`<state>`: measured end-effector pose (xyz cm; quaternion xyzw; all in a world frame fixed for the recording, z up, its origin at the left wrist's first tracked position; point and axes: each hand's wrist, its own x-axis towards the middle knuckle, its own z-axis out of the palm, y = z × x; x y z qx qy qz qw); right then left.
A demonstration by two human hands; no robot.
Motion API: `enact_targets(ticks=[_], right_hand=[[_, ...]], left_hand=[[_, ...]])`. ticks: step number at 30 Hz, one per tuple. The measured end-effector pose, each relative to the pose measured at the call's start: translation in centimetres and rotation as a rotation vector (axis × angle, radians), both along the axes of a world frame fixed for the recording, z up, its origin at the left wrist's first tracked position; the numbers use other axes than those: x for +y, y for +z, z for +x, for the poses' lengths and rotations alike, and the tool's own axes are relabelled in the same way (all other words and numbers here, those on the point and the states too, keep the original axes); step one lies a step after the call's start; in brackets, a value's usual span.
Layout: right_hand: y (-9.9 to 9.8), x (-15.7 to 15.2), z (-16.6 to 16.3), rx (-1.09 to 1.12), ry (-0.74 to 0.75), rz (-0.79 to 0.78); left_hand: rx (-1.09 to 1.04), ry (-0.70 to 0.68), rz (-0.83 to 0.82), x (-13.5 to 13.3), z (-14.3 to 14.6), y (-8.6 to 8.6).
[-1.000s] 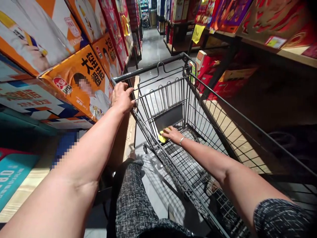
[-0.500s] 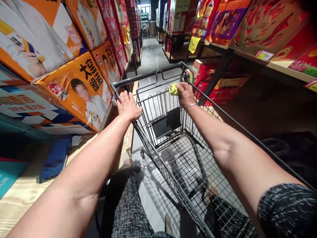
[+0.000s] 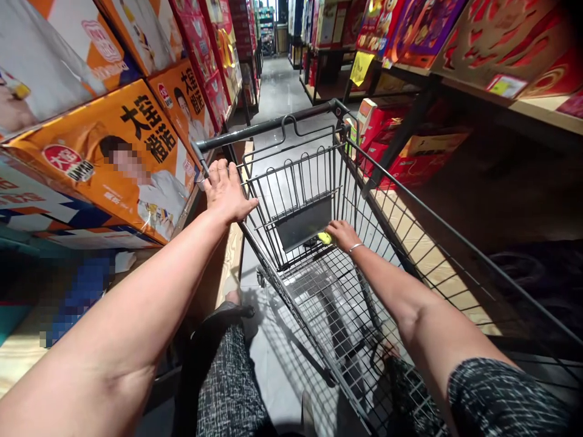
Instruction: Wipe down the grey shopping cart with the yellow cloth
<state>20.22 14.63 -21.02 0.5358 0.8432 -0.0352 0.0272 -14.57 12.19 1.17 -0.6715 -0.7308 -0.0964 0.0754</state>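
Note:
A dark metal shopping cart (image 3: pixel 314 343) stands in front of me, its handle bar (image 3: pixel 266 132) at the far end. My left hand (image 3: pixel 226 193) rests on the cart's left top rim near the handle, fingers stretched out and spread. Down inside the basket, my right hand (image 3: pixel 345 235) has its fingers closed on a crumpled yellow cloth (image 3: pixel 325 238). The cloth is beside the lower right part of the dark panel (image 3: pixel 304 223) on the cart's end grid; whether it touches the panel I cannot tell. A bracelet (image 3: pixel 356 246) circles my right wrist.
Stacked orange drink cartons (image 3: pixel 113 161) line the left shelf. On the right are a shelf with gift boxes (image 3: pixel 492 45), a yellow tag (image 3: pixel 361 68) and red bags (image 3: pixel 410 158) below. A grey floor aisle (image 3: pixel 274 85) runs ahead. A blurred blue item (image 3: pixel 84 297) lies at lower left.
My right hand has moved down with the yellow cloth, from near the top of the cart's end grid to beside the panel's lower edge. My left hand stays on the rim.

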Motion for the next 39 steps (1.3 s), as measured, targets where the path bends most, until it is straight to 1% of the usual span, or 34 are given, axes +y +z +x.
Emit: enact_targets(ticks=[3, 4, 5, 7, 8, 9, 10, 11, 13, 14, 16, 17, 19, 20, 22, 24, 25, 27, 29, 31, 34, 36, 37, 38, 39], right_hand=[[4.9, 3.1, 0.6, -0.107, -0.046, -0.118], [6.5, 4.1, 0.8, -0.087, -0.070, -0.104], [8.0, 5.1, 0.9, -0.027, -0.102, -0.033], [10.2, 6.5, 0.7, 0.151, -0.179, 0.222], [10.7, 7.1, 0.4, 0.249, -0.207, 0.350], [10.7, 7.5, -0.1, 0.333, -0.222, 0.435], [10.3, 7.7, -0.6, 0.399, -0.228, 0.474], [9.4, 7.6, -1.2, 0.447, -0.235, 0.479], [6.6, 6.8, -2.2, 0.495, -0.294, 0.440], [4.9, 5.9, -2.5, 0.470, -0.352, 0.391], [1.3, 3.5, -2.5, 0.336, -0.460, 0.238], [-0.3, 2.0, -2.3, 0.255, -0.487, 0.147], [-2.9, -0.9, -1.5, 0.122, -0.459, -0.029], [-3.8, -2.2, -1.1, 0.074, -0.418, -0.106], [-4.9, -4.3, -0.6, 0.009, -0.335, -0.219], [-5.1, -5.4, -0.3, -0.057, -0.293, -0.287], [-4.8, -5.6, -0.3, -0.084, -0.298, -0.296], [-3.3, -5.2, -0.1, -0.133, -0.329, -0.286], [-0.5, -4.1, 0.3, -0.165, -0.365, -0.235], [3.7, -2.6, 0.9, -0.164, -0.383, -0.091], [11.5, 0.4, 1.9, -0.075, -0.344, 0.270], [16.0, 2.6, 2.3, 0.024, -0.326, 0.436], [17.6, 3.7, 2.5, 0.070, -0.312, 0.497], [18.6, 4.8, 2.6, 0.111, -0.296, 0.537], [19.0, 5.7, 2.7, 0.141, -0.273, 0.558]], left_hand=[[-0.008, -0.013, 0.016, 0.2, -0.2, -0.2], [-0.012, -0.018, 0.022, 0.3, -0.3, -0.3], [-0.016, -0.023, 0.027, 0.4, -0.4, -0.4], [-0.025, -0.032, 0.040, 0.6, -0.5, -0.6], [-0.028, -0.036, 0.049, 0.7, -0.6, -0.7], [-0.030, -0.038, 0.056, 0.8, -0.6, -0.8], [-0.030, -0.040, 0.060, 0.8, -0.6, -0.8], [-0.029, -0.040, 0.060, 0.7, -0.6, -0.7], [-0.024, -0.033, 0.045, 0.5, -0.4, -0.5], [-0.021, -0.027, 0.033, 0.4, -0.3, -0.3], [-0.015, -0.007, 0.013, 0.1, 0.1, 0.1], [-0.013, 0.001, 0.004, -0.1, 0.2, 0.2], [-0.015, 0.008, -0.006, -0.3, 0.4, 0.4], [-0.019, 0.007, -0.007, -0.3, 0.5, 0.5], [-0.030, 0.002, -0.009, -0.2, 0.4, 0.3], [-0.036, 0.004, -0.016, 0.1, 0.4, 0.1], [-0.038, 0.005, -0.022, 0.2, 0.3, 0.0], [-0.042, 0.010, -0.032, 0.4, 0.4, -0.1], [-0.045, 0.017, -0.037, 0.4, 0.4, -0.1], [-0.051, 0.020, -0.034, 0.3, 0.5, -0.1], [-0.079, -0.003, -0.012, 0.4, 0.3, -0.3], [-0.107, -0.028, 0.011, 0.5, 0.0, -0.5], [-0.122, -0.040, 0.021, 0.6, -0.1, -0.6], [-0.139, -0.053, 0.029, 0.7, -0.3, -0.7], [-0.158, -0.065, 0.034, 0.7, -0.4, -0.8]])
